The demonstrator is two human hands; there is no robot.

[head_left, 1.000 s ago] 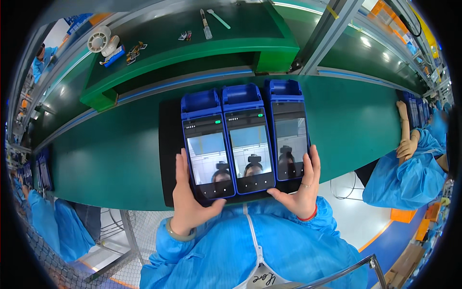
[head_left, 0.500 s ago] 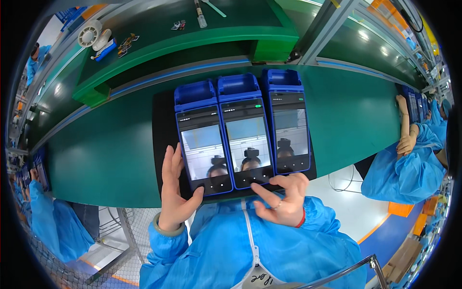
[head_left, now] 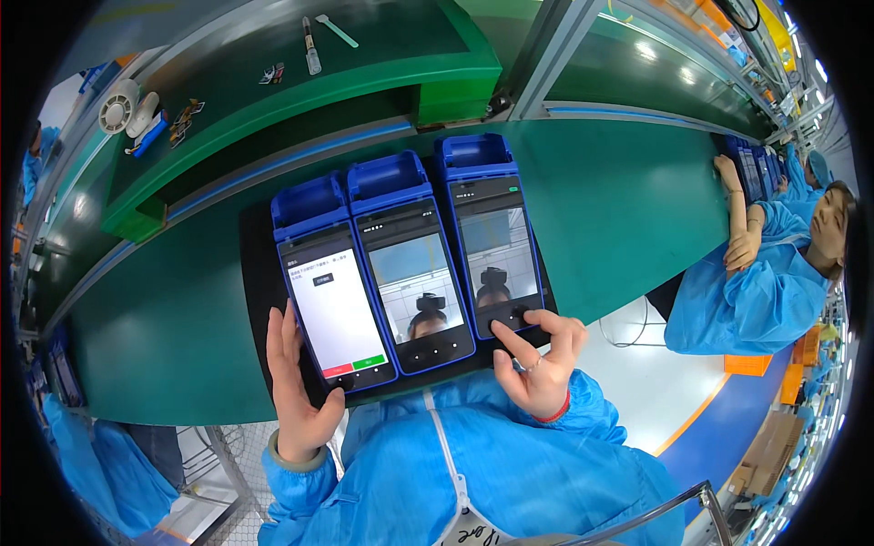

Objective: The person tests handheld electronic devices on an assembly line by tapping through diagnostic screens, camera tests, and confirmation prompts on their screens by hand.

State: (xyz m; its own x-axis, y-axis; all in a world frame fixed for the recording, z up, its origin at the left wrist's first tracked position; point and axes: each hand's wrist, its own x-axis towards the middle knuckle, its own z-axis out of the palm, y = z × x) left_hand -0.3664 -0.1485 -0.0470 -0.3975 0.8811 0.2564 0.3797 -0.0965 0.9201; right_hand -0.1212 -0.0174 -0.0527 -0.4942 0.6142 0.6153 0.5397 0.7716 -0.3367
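Left hand is flat with fingers together along the left terminal's edge, thumb under its bottom corner; right hand has loosely curled fingers, two fingertips pressing the right terminal's glossy screen. All three blue plastic slabs, middle terminal included, lie side by side on a black mat, long axes pointing away, bulky ends far. Beyond, smooth green worktop.

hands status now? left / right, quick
Left hand: open, flat against the left terminal edge.
Right hand: fingers curled, fingertip on the right terminal screen.
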